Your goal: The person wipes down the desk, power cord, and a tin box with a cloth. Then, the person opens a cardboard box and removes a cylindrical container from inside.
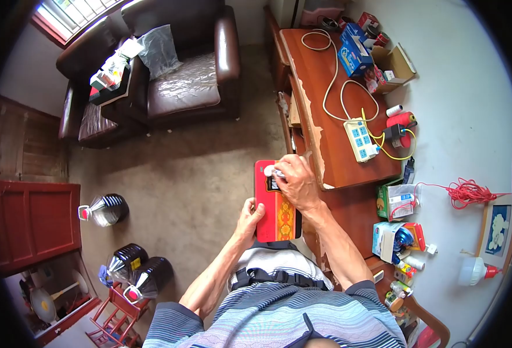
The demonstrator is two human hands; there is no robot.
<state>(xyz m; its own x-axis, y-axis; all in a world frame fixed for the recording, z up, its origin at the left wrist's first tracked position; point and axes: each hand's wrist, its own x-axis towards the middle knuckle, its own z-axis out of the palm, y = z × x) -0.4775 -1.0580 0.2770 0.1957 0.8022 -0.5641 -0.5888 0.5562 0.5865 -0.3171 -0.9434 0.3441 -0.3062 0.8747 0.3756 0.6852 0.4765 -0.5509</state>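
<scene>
Right hand (296, 180) is pinching a white piece (278, 174) over the red box's (268, 216) upper end.
Left hand (248, 220) is gripping the box's left edge ahead of the belt (282, 277), seemingly steadying it for work there; the next move is probably calling for a firm hold. The pinch is hiding the piece's shape.

A white power strip (358, 139) lies on the brown cabinet (346, 173), across the floor (192, 168) from a dark armchair (186, 87).
</scene>
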